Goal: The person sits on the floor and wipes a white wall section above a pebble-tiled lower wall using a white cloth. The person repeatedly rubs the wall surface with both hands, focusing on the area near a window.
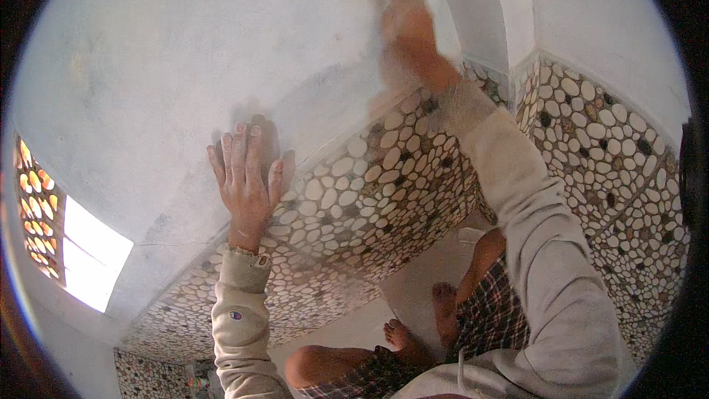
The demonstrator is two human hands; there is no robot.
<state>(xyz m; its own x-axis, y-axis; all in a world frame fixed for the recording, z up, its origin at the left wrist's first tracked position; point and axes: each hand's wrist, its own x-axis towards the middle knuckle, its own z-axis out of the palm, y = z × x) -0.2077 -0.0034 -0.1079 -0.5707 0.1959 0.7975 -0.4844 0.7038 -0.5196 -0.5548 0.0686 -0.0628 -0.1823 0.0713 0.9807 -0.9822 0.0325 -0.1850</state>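
head view: left hand [245,185] on open white wall [177,66] above pebble-tile edge [325,157]

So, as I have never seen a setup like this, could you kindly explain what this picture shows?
Of course. There is no machine here, only a person's two bare hands. The single view comes from a wide, round-looking camera worn on the head, so straight edges bend near its rim.

The left hand is open, fingers spread, and appears to rest against the pale wall, with nothing visible in it. The right hand is reaching higher up, along the same wall; it is too blurred to tell whether it holds anything.

Below the pale part are pebble tiles, and a bright opening is at the left. The checked cloth and bare feet are the person's own.
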